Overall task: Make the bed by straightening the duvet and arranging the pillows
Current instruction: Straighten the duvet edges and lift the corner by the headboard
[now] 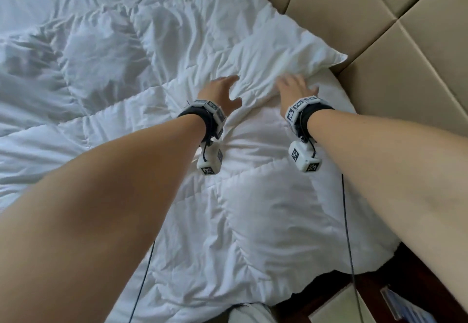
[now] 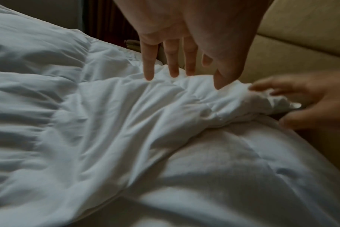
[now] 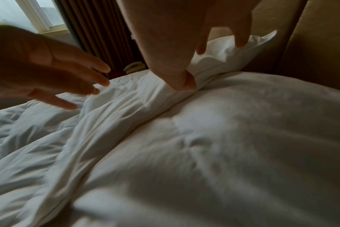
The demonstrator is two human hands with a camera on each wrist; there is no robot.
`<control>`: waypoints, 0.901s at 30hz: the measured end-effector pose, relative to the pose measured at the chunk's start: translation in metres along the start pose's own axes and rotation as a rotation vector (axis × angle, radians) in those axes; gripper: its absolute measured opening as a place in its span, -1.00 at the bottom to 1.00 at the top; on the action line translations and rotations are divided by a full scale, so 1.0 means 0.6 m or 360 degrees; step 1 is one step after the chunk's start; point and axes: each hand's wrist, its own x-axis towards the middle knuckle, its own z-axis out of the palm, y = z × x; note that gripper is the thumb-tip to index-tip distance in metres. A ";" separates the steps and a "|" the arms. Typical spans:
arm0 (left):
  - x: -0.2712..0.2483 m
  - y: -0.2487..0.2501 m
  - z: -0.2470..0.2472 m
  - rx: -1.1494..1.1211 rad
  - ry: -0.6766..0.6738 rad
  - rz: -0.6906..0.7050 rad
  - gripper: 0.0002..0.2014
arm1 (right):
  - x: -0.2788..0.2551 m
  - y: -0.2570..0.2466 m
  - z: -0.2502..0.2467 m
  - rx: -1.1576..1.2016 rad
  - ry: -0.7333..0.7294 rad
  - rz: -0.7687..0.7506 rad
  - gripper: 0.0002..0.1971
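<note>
Tan padded headboard panels [image 1: 354, 6] bordered the bed at the upper right, with a white quilted duvet [image 1: 240, 208] covering the mattress below them. At the head end, the right hand [image 1: 295, 89] lay on the folded-back duvet edge [image 3: 165, 98] with fingers extended; in the right wrist view its thumb [image 3: 184, 81] pressed into the fold beside the pillow [image 1: 286, 51], and no closed grasp was visible. The left hand [image 1: 222, 92] was positioned just beside it, fingers spread and straight, fingertips [image 2: 149, 76] touching the rumpled fabric without gripping it. The pillow lay flat against the headboard, one corner pointing toward the panels, directly beyond both hands. Outward from the hands, the duvet was creased and bunched across the left half of the bed. Both wrists carried black bands with white marker blocks [image 1: 304, 158]. A curtain [image 3: 99, 38] and a window [image 3: 29, 13] stood at the far side.
</note>
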 end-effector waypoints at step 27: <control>0.014 0.210 0.075 0.0284 -0.0505 0.0046 -0.37 | -0.074 0.211 -0.020 0.0045 -0.0250 0.0014 -0.51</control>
